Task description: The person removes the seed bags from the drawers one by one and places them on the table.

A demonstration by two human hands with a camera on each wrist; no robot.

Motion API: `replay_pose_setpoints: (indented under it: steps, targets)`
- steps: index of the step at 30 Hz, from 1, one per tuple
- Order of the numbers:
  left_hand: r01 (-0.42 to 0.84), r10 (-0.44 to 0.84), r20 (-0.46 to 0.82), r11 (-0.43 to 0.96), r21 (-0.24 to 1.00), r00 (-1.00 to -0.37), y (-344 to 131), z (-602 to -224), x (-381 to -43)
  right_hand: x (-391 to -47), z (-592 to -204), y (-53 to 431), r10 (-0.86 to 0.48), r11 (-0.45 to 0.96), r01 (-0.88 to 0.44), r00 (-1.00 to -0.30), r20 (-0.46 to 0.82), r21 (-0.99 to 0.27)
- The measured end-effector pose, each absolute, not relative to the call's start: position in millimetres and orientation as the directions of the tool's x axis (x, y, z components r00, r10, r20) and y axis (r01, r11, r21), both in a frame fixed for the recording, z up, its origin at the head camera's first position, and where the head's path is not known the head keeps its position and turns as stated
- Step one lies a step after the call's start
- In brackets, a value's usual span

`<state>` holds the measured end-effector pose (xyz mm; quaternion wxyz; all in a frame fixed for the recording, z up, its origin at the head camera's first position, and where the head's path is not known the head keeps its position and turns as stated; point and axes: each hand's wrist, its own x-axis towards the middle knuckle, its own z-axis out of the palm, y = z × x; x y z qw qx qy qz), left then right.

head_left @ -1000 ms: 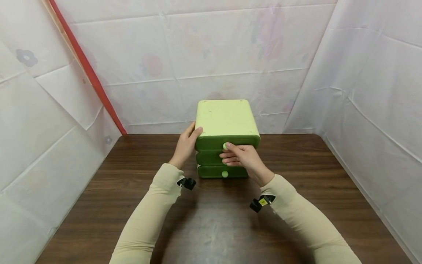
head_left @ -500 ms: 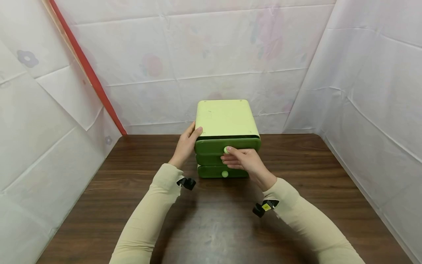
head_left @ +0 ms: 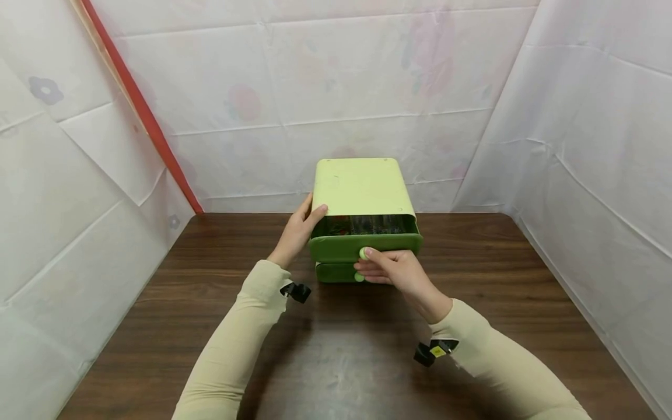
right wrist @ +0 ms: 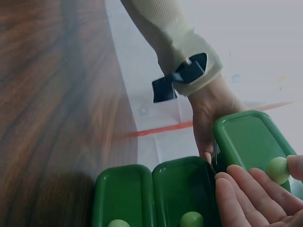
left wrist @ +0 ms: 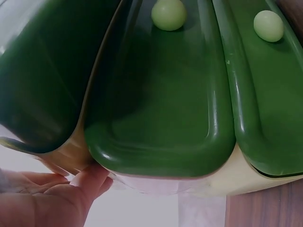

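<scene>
A pale green cabinet [head_left: 364,184] with dark green drawers stands at the back of the table. Its top drawer [head_left: 336,248] is pulled partway out, showing a dark, shiny interior with reddish patches. My right hand [head_left: 406,277] pinches that drawer's round light green knob [right wrist: 278,170] between thumb and forefinger, the other fingers extended below. My left hand [head_left: 296,233] rests against the cabinet's left side, thumb at the upper front edge and fingers along the wall. In the left wrist view, the middle drawer [left wrist: 161,104] and its knob [left wrist: 169,14] sit closed.
The bottom drawer [head_left: 333,272] is closed, its knob [head_left: 359,277] close under my right fingers. Dark wood tabletop [head_left: 336,350] stretches in front. White patterned sheeting [head_left: 236,87] hangs behind and on both sides, with a red strip [head_left: 142,108] at the left.
The top drawer has slid out toward me from closed, with my right hand moving back and slightly down on its knob. My left hand has stayed at the cabinet's side.
</scene>
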<state>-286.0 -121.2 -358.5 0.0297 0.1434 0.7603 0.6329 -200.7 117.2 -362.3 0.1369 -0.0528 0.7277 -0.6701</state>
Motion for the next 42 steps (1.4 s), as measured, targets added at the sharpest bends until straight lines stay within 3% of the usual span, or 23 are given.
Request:
replay_pose_setpoints:
  steps: [21,42]
  targets:
    - [0.168,0.233,0.128,0.162,0.972,-0.964,-119,-360,-285,-159,-383,121,-0.317,0.091,-0.008,-0.948,-0.021,-0.996]
    - [0.162,0.227,0.118,0.185,0.969,-0.967,-119,-359,-291,-152,-395,119,-0.317,0.03,-0.038,-0.948,0.026,-0.999]
